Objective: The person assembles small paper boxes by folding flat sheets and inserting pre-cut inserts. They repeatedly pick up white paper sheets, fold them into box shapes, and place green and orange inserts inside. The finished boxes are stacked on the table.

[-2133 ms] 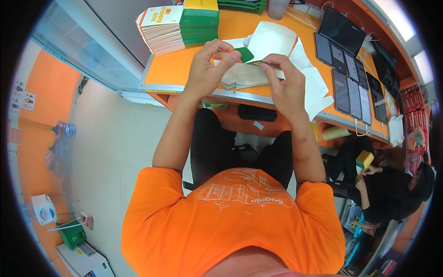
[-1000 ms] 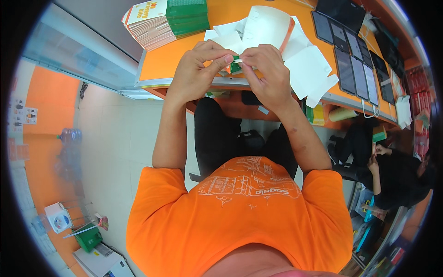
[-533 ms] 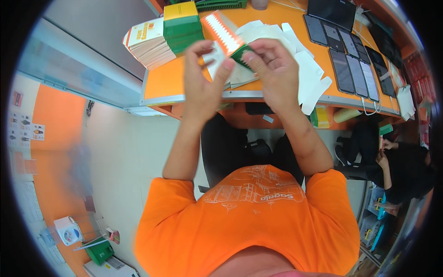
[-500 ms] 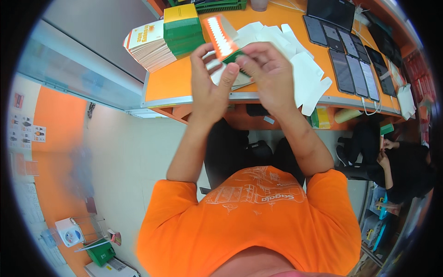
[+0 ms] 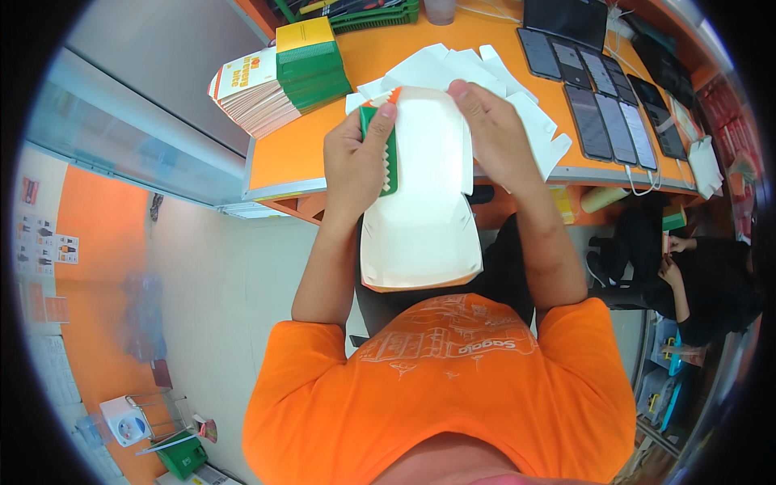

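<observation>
On the tabletop (image 5: 267, 166) at left, a fanned stack of printed card (image 5: 279, 81), white, green and yellow. Next, and nearer, the left hand (image 5: 353, 166), gripping the left side of an open carton (image 5: 420, 238), thumb by the zigzag-edged green flap (image 5: 391, 166), fingers mostly hidden. Between both hands, the carton, white inside, held up before the tabletop's front edge, one half near the thumbs, the other hanging towards the lap (image 5: 508, 250). Probably very light; likely firm at the folds yet bendy across the broad panels, fairly smooth, easy to dent or crease. Best taken by the folded side walls near the corners, with a gentle pinch rather than a squeeze. Then the right hand (image 5: 503, 137), thumb at the upper right corner, seemingly pinching that edge, grip behind not visible. Further right, loose white card pieces (image 5: 529, 121), then rows of dark phones (image 5: 588, 121)
</observation>
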Demonstrator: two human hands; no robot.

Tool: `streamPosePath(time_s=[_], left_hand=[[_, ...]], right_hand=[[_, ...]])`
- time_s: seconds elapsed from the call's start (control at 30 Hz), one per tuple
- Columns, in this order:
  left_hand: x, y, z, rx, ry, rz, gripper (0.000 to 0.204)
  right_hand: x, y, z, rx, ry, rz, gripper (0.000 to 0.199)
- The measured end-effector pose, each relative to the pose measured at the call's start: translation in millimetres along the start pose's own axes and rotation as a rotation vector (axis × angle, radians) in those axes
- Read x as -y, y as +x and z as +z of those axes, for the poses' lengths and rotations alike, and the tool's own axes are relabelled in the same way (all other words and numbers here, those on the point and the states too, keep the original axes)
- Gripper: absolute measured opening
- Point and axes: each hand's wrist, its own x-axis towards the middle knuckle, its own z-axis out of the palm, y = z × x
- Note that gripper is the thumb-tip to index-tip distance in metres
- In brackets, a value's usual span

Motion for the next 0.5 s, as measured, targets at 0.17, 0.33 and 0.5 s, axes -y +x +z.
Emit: streamPosePath(time_s=[0.17,0.33,0.5], left_hand=[[5.1,-3.9,2.9,0.129,-0.143,-0.027,0.041],[6.5,-2.9,9.5,-0.012,0.052,0.017,0.053],[6.3,-2.6,5.3,-0.005,0.138,0.051,0.057]], right_hand=[[-18.7,2.9,20.8,-0.157,0.004,-0.052,0.055],[-34.8,7.9,32.1,-0.177,0.063,-0.011,0.058],[-36.5,5.1,36.3,-0.193,0.089,-0.002,0.062]])
